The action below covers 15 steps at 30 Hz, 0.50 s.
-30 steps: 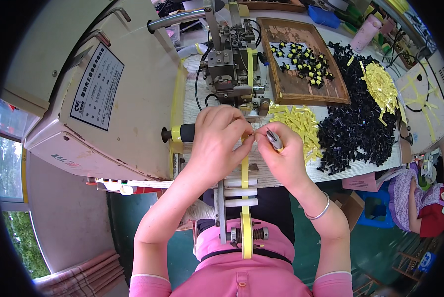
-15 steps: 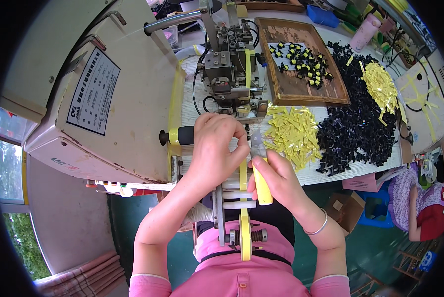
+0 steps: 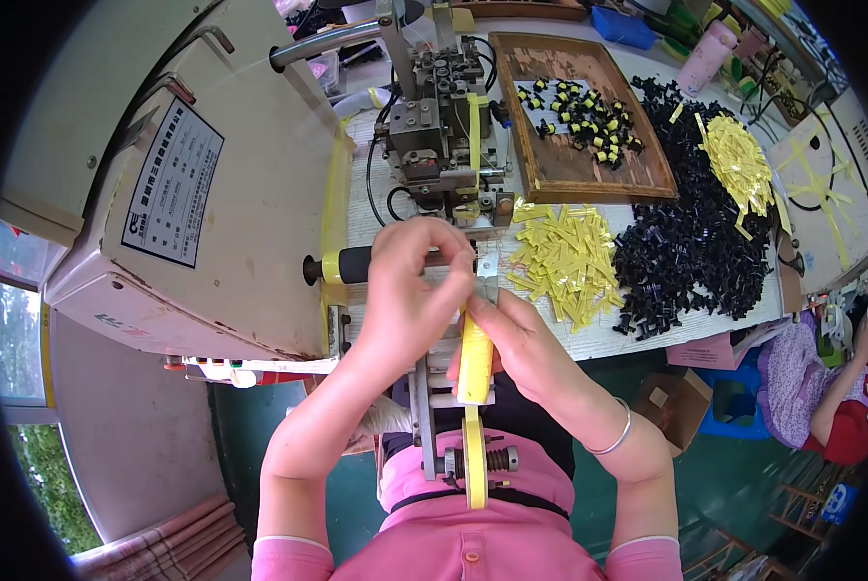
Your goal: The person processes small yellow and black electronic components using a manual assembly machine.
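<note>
Thumb and forefinger of the left hand (image 3: 405, 290) curl toward each other on the near side of the metal press (image 3: 419, 121); from where I stand, I cannot tell whether the tips meet or pinch something small. The right hand (image 3: 519, 339) is wrapped around a yellow-handled tool (image 3: 476, 366), which sits on the press's near side too, right beside the left hand, its head partly covered by fingers. Nearer the wearer, in line with the press, stands a reel of yellow tape (image 3: 475, 465). Left of the press is a beige cabinet (image 3: 260, 223). To the press's right lies a wooden tray (image 3: 570, 162) of black-and-yellow pieces (image 3: 589, 126), with a heap of yellow strips (image 3: 568, 266) on its near side. Farther right of the press spread small black parts (image 3: 691, 271), a second yellow heap (image 3: 734, 160) resting on them
</note>
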### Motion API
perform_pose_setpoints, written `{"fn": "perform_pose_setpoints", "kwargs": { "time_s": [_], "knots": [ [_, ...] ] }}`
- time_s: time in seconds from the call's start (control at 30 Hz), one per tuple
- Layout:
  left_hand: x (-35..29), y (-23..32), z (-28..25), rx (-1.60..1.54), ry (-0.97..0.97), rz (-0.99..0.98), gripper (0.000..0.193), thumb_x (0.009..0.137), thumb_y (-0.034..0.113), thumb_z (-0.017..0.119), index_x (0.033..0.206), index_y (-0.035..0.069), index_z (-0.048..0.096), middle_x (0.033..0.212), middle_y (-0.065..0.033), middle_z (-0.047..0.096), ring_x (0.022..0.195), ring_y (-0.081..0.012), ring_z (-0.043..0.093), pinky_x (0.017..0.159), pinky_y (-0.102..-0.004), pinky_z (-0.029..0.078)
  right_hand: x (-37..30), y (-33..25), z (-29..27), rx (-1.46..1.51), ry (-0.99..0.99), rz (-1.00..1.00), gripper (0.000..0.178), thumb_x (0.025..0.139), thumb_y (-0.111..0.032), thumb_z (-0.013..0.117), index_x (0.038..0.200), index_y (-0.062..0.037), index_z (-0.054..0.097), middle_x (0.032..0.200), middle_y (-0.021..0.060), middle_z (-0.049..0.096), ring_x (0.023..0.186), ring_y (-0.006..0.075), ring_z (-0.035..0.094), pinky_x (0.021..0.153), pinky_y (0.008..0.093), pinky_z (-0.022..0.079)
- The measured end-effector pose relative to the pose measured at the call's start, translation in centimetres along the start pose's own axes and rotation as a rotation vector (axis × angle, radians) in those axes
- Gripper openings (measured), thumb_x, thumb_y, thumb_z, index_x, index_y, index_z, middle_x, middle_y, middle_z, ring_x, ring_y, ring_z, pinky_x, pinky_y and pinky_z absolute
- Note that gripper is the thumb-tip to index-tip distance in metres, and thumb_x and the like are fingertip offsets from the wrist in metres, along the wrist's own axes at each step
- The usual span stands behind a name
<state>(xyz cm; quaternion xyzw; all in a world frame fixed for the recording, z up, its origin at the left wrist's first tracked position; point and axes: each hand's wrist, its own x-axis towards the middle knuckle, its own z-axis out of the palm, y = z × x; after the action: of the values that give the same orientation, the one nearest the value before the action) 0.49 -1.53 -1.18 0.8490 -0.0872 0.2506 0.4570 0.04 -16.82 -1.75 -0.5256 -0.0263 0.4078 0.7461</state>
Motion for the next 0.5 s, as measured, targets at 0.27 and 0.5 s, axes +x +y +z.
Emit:
{"fn": "perform_pose_setpoints", "kwargs": {
  "time_s": [0.27, 0.5],
  "knots": [
    [-1.2, 0.3, -3.2, -0.161, 0.19, -0.181, 0.03, 0.091, 0.006, 0.055, 0.062, 0.002, 0.048, 0.062, -0.0036, 0.048, 0.062, -0.0164, 0.044, 0.064, -0.0296, 0.035, -1.4, -1.2, -2.0, -0.041, -0.013, -0.027, 0.03, 0.098, -0.03, 0.046, 0.098, 0.0001, 0.048, 0.073, 0.0191, 0.063, 0.061, 0.0273, 0.066, 0.053, 0.0345, 0.056],
    [-1.7, 1.2, -3.6, 0.102, 0.123, -0.017, 0.014, 0.078, 0.007, 0.068, 0.089, 0.004, 0.059, 0.085, -0.009, 0.059, 0.084, -0.0264, 0.055, 0.08, -0.037, 0.039, -1.6, -0.7, -4.7, -0.245, 0.118, -0.145, 0.025, 0.096, -0.023, 0.052, 0.101, 0.0017, 0.054, 0.077, 0.0115, 0.063, 0.065, 0.019, 0.063, 0.059, 0.0292, 0.053]
  ]
}}
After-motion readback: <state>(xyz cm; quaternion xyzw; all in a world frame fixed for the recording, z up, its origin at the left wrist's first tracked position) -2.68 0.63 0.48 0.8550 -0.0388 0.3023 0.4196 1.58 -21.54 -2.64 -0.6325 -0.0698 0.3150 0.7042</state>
